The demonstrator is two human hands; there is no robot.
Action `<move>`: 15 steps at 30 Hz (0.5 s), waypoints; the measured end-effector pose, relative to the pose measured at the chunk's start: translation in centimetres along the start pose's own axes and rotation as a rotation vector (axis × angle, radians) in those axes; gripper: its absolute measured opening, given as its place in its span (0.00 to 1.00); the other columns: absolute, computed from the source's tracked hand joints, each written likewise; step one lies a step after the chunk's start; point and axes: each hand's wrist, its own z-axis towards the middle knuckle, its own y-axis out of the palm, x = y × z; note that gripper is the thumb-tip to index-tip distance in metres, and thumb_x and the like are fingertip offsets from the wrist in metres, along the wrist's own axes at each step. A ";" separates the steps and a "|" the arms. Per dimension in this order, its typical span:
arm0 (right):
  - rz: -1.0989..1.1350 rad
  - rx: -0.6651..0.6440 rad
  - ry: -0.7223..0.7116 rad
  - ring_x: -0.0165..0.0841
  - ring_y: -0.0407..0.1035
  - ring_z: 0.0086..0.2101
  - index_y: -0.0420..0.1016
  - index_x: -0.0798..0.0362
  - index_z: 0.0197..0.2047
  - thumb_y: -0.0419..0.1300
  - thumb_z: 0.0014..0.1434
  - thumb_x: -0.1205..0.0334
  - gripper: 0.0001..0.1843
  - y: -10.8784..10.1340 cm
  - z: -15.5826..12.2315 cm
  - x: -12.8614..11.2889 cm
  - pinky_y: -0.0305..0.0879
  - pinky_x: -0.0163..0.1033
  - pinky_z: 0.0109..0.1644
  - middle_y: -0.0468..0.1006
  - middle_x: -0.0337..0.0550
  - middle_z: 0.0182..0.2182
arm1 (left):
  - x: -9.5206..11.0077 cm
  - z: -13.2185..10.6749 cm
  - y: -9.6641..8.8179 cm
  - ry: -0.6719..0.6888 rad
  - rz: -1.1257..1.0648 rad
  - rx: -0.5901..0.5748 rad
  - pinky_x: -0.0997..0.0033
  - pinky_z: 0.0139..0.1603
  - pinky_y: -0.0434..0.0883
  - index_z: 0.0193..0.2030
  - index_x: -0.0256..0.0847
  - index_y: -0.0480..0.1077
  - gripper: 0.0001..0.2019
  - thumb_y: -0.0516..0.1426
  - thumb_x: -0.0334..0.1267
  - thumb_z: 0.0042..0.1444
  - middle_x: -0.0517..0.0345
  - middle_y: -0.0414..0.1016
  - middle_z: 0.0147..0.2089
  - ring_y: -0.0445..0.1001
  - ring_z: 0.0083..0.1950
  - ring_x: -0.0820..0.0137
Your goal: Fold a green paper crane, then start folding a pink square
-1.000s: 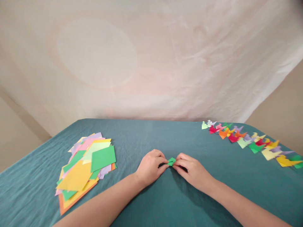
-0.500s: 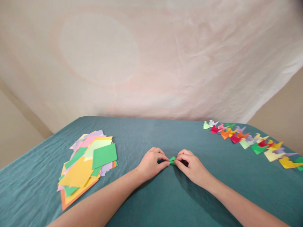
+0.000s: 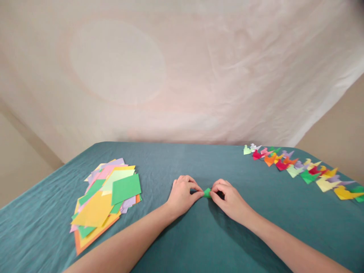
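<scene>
Many folded paper birds (image 3: 294, 171) done, right side; flat sheets (image 3: 93, 209) unfolded, left side. Green paper (image 3: 207, 193), apparently part-folded, over table (image 3: 159, 163), finger-pinched by both left hand (image 3: 182, 194) and right hand (image 3: 229, 198).

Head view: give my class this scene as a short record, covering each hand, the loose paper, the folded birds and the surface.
Left hand: pinches the small folded green paper from its left
Right hand: pinches the folded green paper from its right
Loose sheets: overlapping pile, mixed colours, on the left
Folded birds: grouped on the right, mixed colours
Surface: teal cloth, wrinkled at left
</scene>
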 end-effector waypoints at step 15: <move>-0.058 -0.003 0.017 0.33 0.63 0.35 0.66 0.53 0.25 0.55 0.54 0.67 0.06 0.1 0.2 0.3 0.60 0.40 0.41 0.68 0.42 0.32 | 0.3 -0.4 -0.6 0.097 0.086 -0.040 0.66 0.47 0.61 0.35 0.49 0.75 0.05 0.57 0.40 0.55 0.61 0.72 0.40 0.67 0.45 0.67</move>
